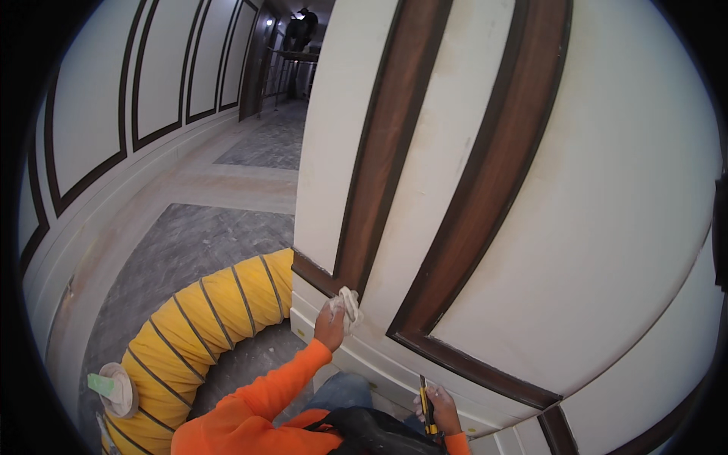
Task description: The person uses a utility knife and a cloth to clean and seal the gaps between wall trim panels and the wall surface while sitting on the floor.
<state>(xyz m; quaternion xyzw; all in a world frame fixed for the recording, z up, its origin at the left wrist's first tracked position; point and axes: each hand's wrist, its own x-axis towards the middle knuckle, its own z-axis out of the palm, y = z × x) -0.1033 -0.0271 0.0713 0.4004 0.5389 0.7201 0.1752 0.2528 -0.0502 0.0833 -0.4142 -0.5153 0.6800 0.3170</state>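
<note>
My left hand is closed on a crumpled whitish rag, which it holds at the lower corner of a dark brown wood trim on the white wall panel. Lower and to the right, my right hand grips a yellow and black utility knife, its tip pointing up. The knife is close to the white baseboard, below a second brown trim. Whitish smears mark the fingers of my right hand.
A thick yellow ribbed duct curves over the grey covered floor at my left. By it is a round tub with whitish stuff and a green piece. Far back, a person is up on a scaffold.
</note>
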